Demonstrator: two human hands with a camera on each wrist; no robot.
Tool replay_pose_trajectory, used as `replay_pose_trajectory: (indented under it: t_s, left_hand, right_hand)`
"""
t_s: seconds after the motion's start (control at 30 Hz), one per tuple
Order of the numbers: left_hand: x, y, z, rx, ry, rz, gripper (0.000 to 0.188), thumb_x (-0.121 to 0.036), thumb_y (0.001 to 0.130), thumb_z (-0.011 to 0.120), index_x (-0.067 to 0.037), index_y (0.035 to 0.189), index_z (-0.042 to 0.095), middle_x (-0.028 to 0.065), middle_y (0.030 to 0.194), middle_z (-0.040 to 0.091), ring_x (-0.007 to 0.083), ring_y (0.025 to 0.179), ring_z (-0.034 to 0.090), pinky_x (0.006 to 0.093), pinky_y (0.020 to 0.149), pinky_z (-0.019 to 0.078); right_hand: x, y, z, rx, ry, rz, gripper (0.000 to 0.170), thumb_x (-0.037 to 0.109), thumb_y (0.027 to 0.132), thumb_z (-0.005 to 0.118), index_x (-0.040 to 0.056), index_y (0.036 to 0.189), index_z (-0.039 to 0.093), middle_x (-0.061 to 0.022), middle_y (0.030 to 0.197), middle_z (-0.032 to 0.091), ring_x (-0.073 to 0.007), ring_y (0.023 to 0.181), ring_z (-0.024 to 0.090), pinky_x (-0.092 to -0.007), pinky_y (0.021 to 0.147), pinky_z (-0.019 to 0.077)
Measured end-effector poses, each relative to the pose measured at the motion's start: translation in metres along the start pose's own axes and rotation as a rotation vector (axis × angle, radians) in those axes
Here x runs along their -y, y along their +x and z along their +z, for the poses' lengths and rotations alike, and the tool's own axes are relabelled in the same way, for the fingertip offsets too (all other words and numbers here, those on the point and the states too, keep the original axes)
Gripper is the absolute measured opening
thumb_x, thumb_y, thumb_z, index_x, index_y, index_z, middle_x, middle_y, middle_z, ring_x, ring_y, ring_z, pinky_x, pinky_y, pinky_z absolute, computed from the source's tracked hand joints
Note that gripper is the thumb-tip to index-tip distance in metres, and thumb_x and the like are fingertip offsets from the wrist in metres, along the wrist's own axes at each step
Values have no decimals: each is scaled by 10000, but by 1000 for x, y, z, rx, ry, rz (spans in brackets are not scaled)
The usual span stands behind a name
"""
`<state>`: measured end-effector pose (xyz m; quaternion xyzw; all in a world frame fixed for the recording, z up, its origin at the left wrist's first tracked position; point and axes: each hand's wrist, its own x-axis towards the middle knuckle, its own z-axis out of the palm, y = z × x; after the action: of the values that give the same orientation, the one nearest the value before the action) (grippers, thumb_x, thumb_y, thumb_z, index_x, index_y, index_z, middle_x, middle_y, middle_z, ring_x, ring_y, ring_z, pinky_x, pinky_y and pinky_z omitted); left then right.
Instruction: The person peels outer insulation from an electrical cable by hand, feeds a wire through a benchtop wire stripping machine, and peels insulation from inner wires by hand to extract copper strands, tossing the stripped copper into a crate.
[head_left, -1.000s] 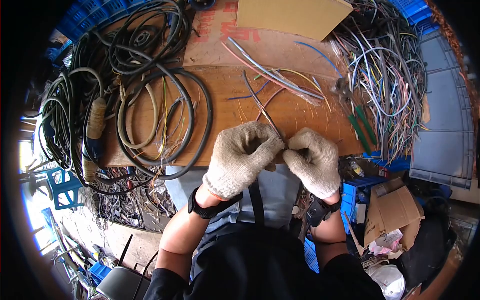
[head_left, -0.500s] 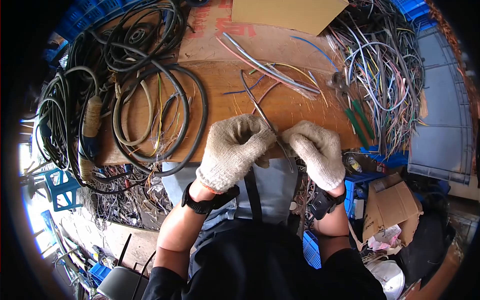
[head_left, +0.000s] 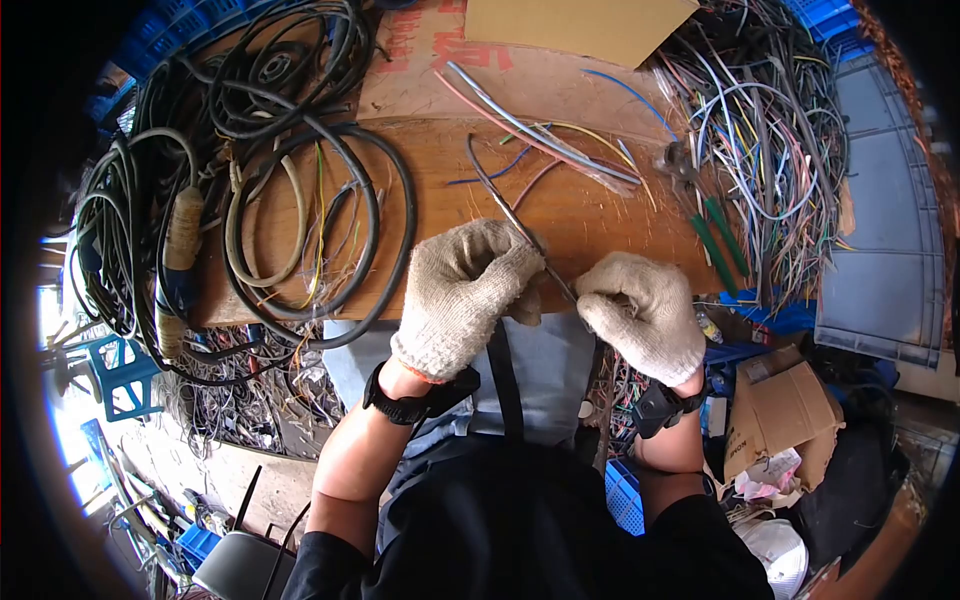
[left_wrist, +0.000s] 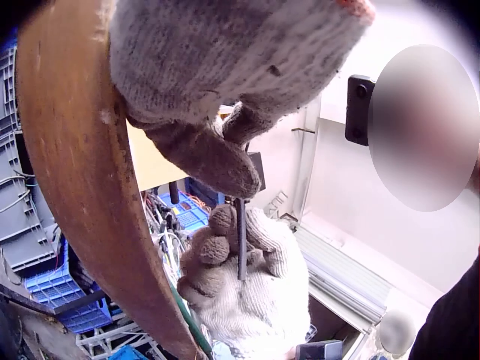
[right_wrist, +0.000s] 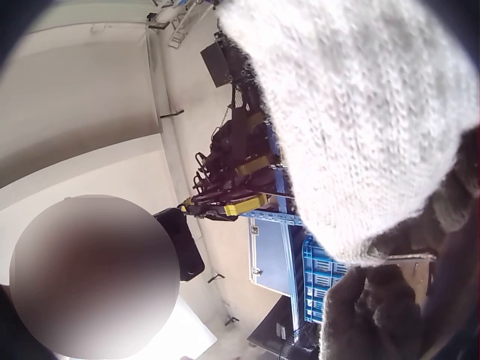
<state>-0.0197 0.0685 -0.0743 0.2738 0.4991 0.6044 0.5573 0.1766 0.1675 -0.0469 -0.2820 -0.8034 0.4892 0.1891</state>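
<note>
Bench [head_left: 435, 200]: brown wood, before the person.
Black coil [head_left: 412, 215]: bench's left part, overhanging its near edge.
Left hand [head_left: 467, 290]: gloved, at the bench's near edge, thumb and fingers pinched tight on the dark cable [head_left: 508, 211].
Right hand [head_left: 645, 312]: gloved, same edge, fingers curled, pinching the cable's near end.
Green-handled cutter [head_left: 711, 245]: bench's right part.
Dark cable: slanting across the bench's near middle.

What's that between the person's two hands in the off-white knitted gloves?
A thin, dark length of cable spans the gap from the gloved left hand to the gloved right hand; the head and left wrist views both show it.
</note>
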Motion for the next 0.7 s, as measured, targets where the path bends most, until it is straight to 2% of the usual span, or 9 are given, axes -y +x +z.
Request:
replay_pose_trajectory:
  t_s: [0.23, 0.33, 0.43, 0.5, 0.63, 0.7]
  left_hand:
    - [-2, -1, 2, -13, -6, 3, 182, -132, 989, 636, 39, 936, 668, 76, 742, 702, 120, 597, 659, 248, 563, 527]
    - [-1, -1, 3, 25, -38, 33, 163, -122, 979, 639, 34, 949, 677, 72, 776, 713, 110, 632, 664, 237, 581, 528]
    - [1, -1, 7, 57, 80, 63, 158, -125, 964, 654, 29, 951, 686, 61, 800, 717, 94, 662, 665, 224, 599, 529]
    - [0, -1, 7, 86, 201, 91, 164, -140, 951, 676, 22, 950, 694, 50, 800, 713, 85, 667, 664, 217, 607, 528]
    - [-2, -1, 7, 84, 150, 34, 173, -152, 951, 681, 20, 954, 700, 40, 794, 708, 82, 669, 664, 216, 604, 525]
    - [-3, -2, 10, 54, 172, 21, 97, -55, 939, 680, 42, 944, 692, 66, 838, 711, 94, 677, 662, 230, 603, 536]
  right_hand:
    - [-2, 1, 6, 12, -74, -59, 57, 51, 852, 739, 26, 902, 729, -78, 797, 693, -152, 668, 664, -283, 600, 515]
    - [-1, 1, 11, -48, 33, 50, 69, 42, 840, 748, 28, 905, 728, -79, 804, 696, -156, 675, 670, -287, 609, 523]
    - [-5, 2, 15, -123, -25, 20, 90, 34, 827, 754, 31, 914, 728, -88, 804, 696, -169, 679, 678, -290, 609, 528]
    - [-6, 4, 17, -167, -108, -82, 115, 33, 811, 768, 34, 919, 727, -90, 807, 698, -169, 684, 686, -286, 604, 528]
    - [-2, 6, 16, -175, -133, -91, 128, 39, 796, 782, 42, 911, 725, -89, 812, 702, -181, 681, 693, -295, 606, 538]
    - [-1, 7, 15, -178, -219, -156, 142, 42, 786, 790, 52, 908, 719, -88, 809, 700, -202, 682, 699, -308, 610, 548]
